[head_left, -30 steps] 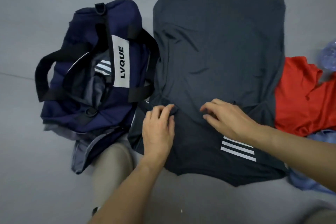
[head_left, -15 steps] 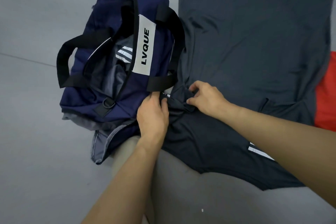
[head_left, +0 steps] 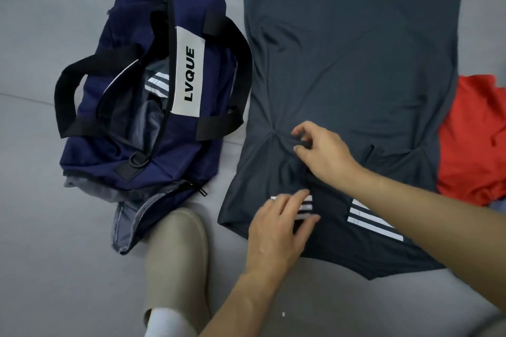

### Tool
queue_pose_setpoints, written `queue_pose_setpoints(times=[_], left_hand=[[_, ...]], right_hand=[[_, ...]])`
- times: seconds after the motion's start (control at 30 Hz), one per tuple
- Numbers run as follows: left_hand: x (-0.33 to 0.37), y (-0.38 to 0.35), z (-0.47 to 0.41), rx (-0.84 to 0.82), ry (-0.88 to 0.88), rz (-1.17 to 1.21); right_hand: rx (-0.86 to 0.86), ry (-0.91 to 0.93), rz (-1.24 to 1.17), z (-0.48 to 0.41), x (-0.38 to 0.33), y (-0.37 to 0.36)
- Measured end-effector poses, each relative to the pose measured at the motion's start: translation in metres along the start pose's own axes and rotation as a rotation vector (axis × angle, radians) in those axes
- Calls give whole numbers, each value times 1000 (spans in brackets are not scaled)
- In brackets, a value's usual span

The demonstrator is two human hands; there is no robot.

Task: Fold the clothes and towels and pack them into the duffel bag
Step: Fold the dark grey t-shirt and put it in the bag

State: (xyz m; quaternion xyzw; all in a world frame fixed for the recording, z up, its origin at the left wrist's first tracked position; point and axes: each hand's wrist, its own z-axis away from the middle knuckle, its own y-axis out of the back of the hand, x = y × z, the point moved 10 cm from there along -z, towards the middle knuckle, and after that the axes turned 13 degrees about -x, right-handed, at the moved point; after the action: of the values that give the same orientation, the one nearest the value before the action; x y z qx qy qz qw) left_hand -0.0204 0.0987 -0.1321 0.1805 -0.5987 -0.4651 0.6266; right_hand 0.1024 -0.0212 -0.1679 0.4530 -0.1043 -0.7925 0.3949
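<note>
Since half a second ago both hands have left the shirt edge beside the bag. The near left sleeve is now turned in over the shirt's front, so a second patch of white stripes shows, and bare floor shows between shirt and bag where they met before.

The dark grey T-shirt [head_left: 356, 63] lies spread flat on the grey floor [head_left: 41, 227], right of the bag, its hem at the far side and its sleeves at the near side. The right hand [head_left: 325, 153] is over the shirt's lower middle. Its grip is narrow, thumb and forefinger pinching a small ridge of shirt cloth, with creases running out from the pinch. The left hand [head_left: 276, 230] lies on the folded-in sleeve with straight, spread fingers that cover part of its white stripes [head_left: 306, 206]; its grip is wide and holds nothing. The other sleeve's stripes [head_left: 375, 224] show just below the right forearm.

The navy duffel bag [head_left: 109, 150] lies unzipped, black handles [head_left: 63, 96] loose, with a white label [head_left: 188, 74] reading LVQUE. A striped garment [head_left: 157, 82] shows inside the opening. A red garment [head_left: 471, 139] lies crumpled against the shirt's right edge, with a bit of blue cloth [head_left: 499, 204] just below it. A beige slipper [head_left: 175, 254] over a white sock [head_left: 169, 320] stands near the bag's near end.
</note>
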Motion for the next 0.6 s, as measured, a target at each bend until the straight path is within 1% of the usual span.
queue_pose_setpoints(times=[0.07, 0.13, 0.2, 0.27, 0.33, 0.37, 0.43, 0.5, 0.57, 0.6], left_hand=[[-5, 2, -1, 18, 3, -1], [-15, 13, -11, 94, -2, -59], [-27, 20, -28, 110, -20, -153], [-41, 14, -44, -1, -34, -286], [-56, 2, -48, -169, -9, -396], [-59, -3, -45, -252, -17, -469], [-56, -14, -36, -413, -138, -643], [-43, -17, -26, -534, -363, -760], [-30, -11, -16, -590, -570, -835], [-26, -8, -11, -603, -642, -848]], right_hand=[[93, 130, 232, 17, -12, -2], [82, 245, 384, 35, -13, -11], [25, 283, 520, 58, 6, -14], [-34, 319, 709, 88, 29, -7], [-95, 361, 895, 125, 53, 4], [-121, 380, 946, 142, 64, 10], [-155, 404, 997, 171, 86, 15], [-184, 394, 1000, 191, 108, 10], [-224, 337, 971, 200, 127, -6], [-247, 308, 966, 201, 138, -15]])
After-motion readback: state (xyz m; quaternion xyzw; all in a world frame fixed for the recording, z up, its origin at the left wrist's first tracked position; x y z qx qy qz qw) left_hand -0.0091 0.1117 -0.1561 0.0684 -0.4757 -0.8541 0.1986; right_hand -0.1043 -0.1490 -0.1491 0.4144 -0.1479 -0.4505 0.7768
